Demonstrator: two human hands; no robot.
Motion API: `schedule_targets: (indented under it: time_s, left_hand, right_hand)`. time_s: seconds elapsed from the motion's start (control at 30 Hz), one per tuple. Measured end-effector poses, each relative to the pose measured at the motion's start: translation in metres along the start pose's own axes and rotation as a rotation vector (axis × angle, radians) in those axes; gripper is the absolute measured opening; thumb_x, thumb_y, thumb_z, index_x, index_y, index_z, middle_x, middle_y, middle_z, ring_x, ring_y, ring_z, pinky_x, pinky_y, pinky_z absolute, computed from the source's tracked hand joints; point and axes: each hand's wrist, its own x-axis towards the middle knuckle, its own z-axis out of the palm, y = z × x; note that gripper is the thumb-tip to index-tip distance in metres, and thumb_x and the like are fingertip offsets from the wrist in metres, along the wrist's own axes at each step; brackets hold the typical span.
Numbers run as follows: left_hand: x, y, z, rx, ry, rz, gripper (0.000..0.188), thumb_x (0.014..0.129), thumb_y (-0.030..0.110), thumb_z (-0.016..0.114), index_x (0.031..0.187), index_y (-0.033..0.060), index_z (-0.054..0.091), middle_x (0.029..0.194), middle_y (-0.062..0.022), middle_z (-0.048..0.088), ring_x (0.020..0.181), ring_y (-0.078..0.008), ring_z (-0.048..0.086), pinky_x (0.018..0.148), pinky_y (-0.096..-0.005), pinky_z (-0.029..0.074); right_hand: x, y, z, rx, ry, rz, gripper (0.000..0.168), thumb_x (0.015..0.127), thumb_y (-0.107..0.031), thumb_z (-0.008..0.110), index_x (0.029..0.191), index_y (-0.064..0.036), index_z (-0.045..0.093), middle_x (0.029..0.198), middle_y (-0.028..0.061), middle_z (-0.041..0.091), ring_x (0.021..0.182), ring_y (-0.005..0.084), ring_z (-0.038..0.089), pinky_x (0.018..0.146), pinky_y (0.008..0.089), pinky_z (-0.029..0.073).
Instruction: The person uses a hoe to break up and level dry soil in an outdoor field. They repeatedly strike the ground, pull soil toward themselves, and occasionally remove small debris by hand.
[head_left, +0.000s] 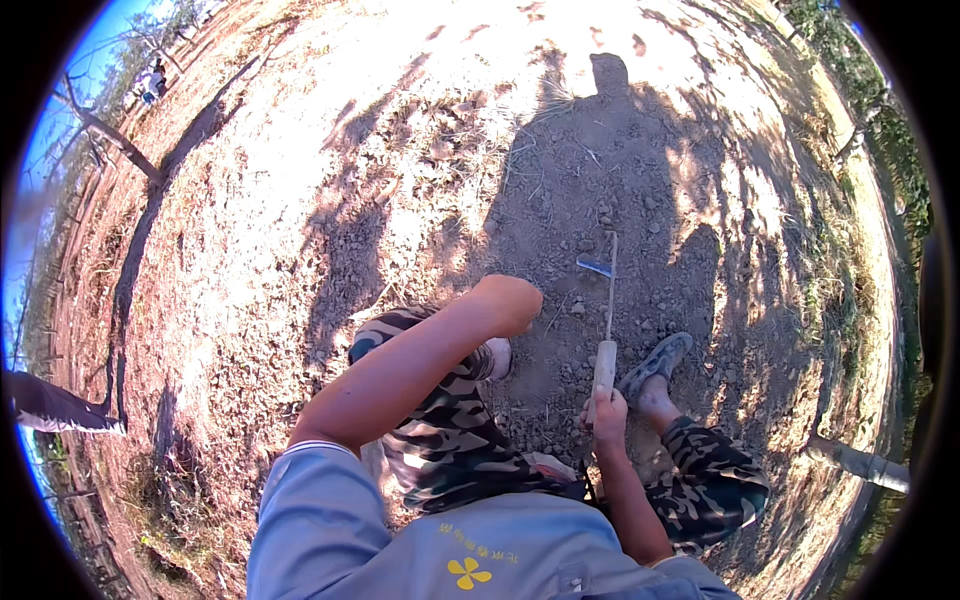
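Note:
My right hand (606, 412) is wrapped around the lower part of the pale wooden handle of a long-shafted hand tool (604, 364). From the handle a thin metal shaft runs away from me, low over shaded, crumbly soil (577, 187), and bends at its far end. A small bluish, shiny blade (594, 265) lies just left of the shaft; whether it joins the tool is unclear. In front of my left knee is my left hand (514, 304), bent down at the wrist, its back towards me. Its fingers are hidden, and so is anything in them.
Both my feet, one in a grey clog (658, 364), stand on the soil around the tool. Dry leaf litter (427, 142) covers the ground to the left. A leaning bare tree (124, 142) and a pale trunk (862, 463) flank me. People (152, 82) are far off, upper left.

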Motion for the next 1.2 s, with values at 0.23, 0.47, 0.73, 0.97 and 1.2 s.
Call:
schedule_targets:
  time_s: [0.23,0.47,0.73,0.97,1.2]
  left_hand:
    - [0.017,0.078,0.054,-0.669,0.109,0.003,0.046,0.084,0.038,0.065,0.101,-0.0050,0.060,0.089,-0.0174,0.066,0.084,-0.0288,0.065,0.075,-0.0379,0.052]
    - [0.033,0.098,0.079,-1.587,0.126,-0.091,0.021,0.084,0.017,0.065,0.091,-0.0022,0.062,0.078,-0.0063,0.063,0.069,-0.0142,0.062,0.061,-0.0304,0.051]
    - [0.003,-0.006,-0.025,-1.064,0.035,-0.192,0.023,0.076,0.009,0.063,0.087,-0.0102,0.060,0.068,-0.0102,0.061,0.053,-0.0143,0.060,0.045,-0.0266,0.049]
    - [0.063,-0.094,-0.026,-1.019,0.153,-0.317,0.033,0.073,0.014,0.070,0.089,-0.0139,0.061,0.069,-0.0130,0.063,0.052,-0.0167,0.061,0.045,-0.0285,0.048]
    - [0.186,-0.159,-0.078,-1.084,0.282,-0.402,0.039,0.076,0.019,0.071,0.093,-0.0138,0.059,0.071,-0.0134,0.063,0.053,-0.0158,0.060,0.047,-0.0272,0.050]
  right_hand:
    - [-0.018,-0.051,0.042,-0.037,-0.012,-0.213,0.029,0.088,-0.028,0.059,0.097,-0.003,0.048,0.075,0.0047,0.053,0.059,0.0106,0.055,0.051,0.0260,0.045]
    - [-0.056,-0.108,0.006,-0.621,-0.323,-0.659,0.053,0.084,-0.025,0.066,0.124,0.003,0.046,0.087,0.0118,0.063,0.072,0.0183,0.061,0.066,0.0326,0.048]
    - [-0.085,-0.260,-0.073,-1.024,-0.203,-0.454,0.048,0.080,-0.017,0.067,0.121,0.002,0.052,0.076,0.0101,0.061,0.066,0.0185,0.059,0.063,0.0309,0.048]
    - [-0.044,-0.292,-0.074,-1.024,-0.045,-0.471,0.047,0.075,-0.010,0.067,0.119,0.001,0.053,0.078,0.0089,0.057,0.066,0.0149,0.056,0.062,0.0277,0.047]
    - [0.039,-0.308,-0.076,-1.269,-0.156,-0.127,0.043,0.072,-0.012,0.070,0.112,-0.001,0.057,0.076,0.0136,0.059,0.068,0.0263,0.060,0.064,0.0340,0.048]
